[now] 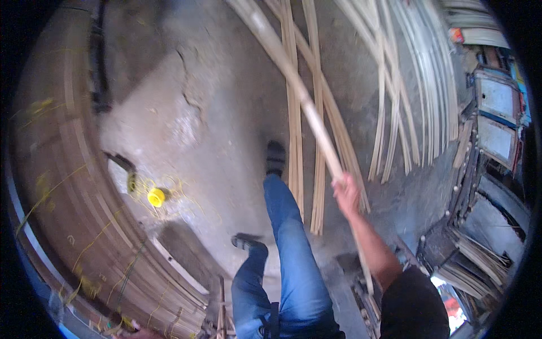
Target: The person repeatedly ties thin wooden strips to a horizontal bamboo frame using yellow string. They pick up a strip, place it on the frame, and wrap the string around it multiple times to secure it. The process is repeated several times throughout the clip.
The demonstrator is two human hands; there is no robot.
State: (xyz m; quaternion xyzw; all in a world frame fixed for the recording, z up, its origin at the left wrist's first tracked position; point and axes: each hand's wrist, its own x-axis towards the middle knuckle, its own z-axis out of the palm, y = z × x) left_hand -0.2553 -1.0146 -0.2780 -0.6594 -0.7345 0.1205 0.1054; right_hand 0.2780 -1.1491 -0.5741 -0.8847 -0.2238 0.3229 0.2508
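Note:
My right hand [347, 192] is closed around a long pale wooden strip bundle [305, 101], which slants from the top of the view down past my forearm. Its lower end [362, 260] comes out below the hand. At the bottom left edge, only part of my left hand [138, 332] shows, beside a stack of long brown boards [84, 186]; its fingers are too blurred and cut off to read. Under and beside the held strips, more pale strips [318, 169] lie lengthwise on the concrete floor.
A yellow spool [156, 197] sits on the floor with loose yellow string [180, 192] around it. Further pale strips [435, 85] lie at the upper right. Racks with framed panels [497, 127] and stacked slats [480, 260] line the right side. My feet [275, 158] stand between.

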